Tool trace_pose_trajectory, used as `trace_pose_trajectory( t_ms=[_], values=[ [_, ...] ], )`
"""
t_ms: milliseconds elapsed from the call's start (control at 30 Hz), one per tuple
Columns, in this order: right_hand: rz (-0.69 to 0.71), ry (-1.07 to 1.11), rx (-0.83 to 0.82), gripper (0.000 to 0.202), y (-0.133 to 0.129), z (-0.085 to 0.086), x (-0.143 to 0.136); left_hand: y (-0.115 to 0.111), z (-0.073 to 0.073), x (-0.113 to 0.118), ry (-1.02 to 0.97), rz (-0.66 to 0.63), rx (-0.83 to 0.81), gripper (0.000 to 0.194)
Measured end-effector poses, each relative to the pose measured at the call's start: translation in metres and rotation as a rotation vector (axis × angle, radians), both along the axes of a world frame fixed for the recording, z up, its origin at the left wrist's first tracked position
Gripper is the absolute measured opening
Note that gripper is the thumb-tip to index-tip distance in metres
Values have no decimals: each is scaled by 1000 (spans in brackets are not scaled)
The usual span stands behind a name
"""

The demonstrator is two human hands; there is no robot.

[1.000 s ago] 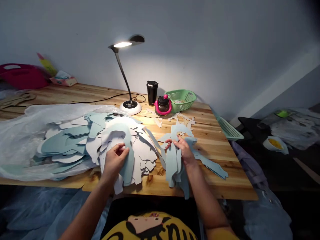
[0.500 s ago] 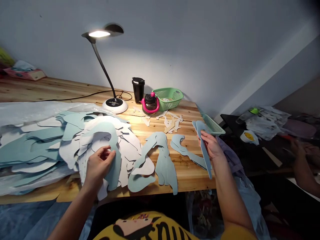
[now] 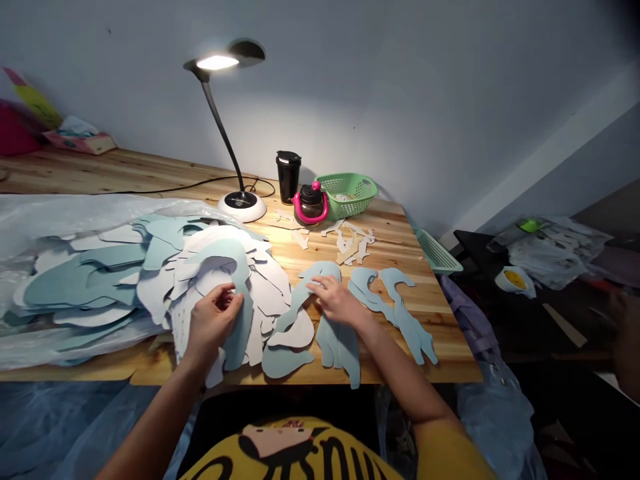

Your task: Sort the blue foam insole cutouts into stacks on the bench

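My left hand [image 3: 213, 320] has its fingers closed in a pinch at the edge of a curved light-blue cut-out piece [image 3: 240, 333], which lies over a heap of white and blue cut-outs [image 3: 265, 287]. Over the middle stack of blue cut-outs [image 3: 340, 347], my right hand [image 3: 337, 301] reaches with its fingers stretched out at the stack's upper bend. Its palm hides part of that stack. To the right lie a curved blue stack [image 3: 370, 297] and a hooked blue cut-out [image 3: 407, 320], both flat on the wooden table [image 3: 450, 353].
A lit desk lamp [image 3: 243, 205], a black tumbler [image 3: 289, 177], a pink-handled bottle [image 3: 311, 203] and a green basket [image 3: 350, 193] stand at the back. Pale scraps [image 3: 353, 245] lie before them. Plastic sheeting [image 3: 45, 220] surrounds the left heap. A dark side table [image 3: 545, 307] stands right.
The blue piece my right hand held upright at the right now lies on the table. That hand has let go and moved left to the middle stack. My left hand keeps its place.
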State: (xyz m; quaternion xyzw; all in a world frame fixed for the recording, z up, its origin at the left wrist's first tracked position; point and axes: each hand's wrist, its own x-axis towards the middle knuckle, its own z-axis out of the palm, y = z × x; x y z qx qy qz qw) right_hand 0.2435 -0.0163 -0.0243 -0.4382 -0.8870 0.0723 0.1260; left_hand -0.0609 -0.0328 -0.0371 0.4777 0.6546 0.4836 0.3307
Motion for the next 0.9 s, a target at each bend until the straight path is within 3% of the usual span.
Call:
trace_pose_trajectory(
  t_ms=[100, 200, 267, 400, 500, 567, 700, 800, 900],
  values=[
    [130, -177, 46, 38, 19, -3, -42, -1, -5, -5, 5, -10, -12, 55],
    [139, -195, 91, 30, 25, 6, -58, -3, -8, -9, -17, 5, -6, 55],
    [16, -101, 162, 36, 20, 21, -57, -4, -8, -9, -18, 10, -3, 55],
    [-387, 99, 199, 45, 0, 57, -39, -4, -8, -5, 40, 1, 9, 52],
    [-594, 176, 23, 26, -14, 75, -18, -4, -7, -3, 81, -2, 28, 51],
    [-648, 188, -112, 37, -23, 79, -8, -4, -7, -2, 90, -3, 34, 50],
    [-635, 402, -218, 61, -40, 62, -3, -4, -8, -2, 81, 1, 31, 50],
    [-581, 707, -355, 61, -51, 38, -1, -5, -7, -2, 56, -6, 28, 51],
    [-677, 798, -380, 55, -62, 15, 10, -6, -1, -2, 2, -7, 25, 51]
  ],
)
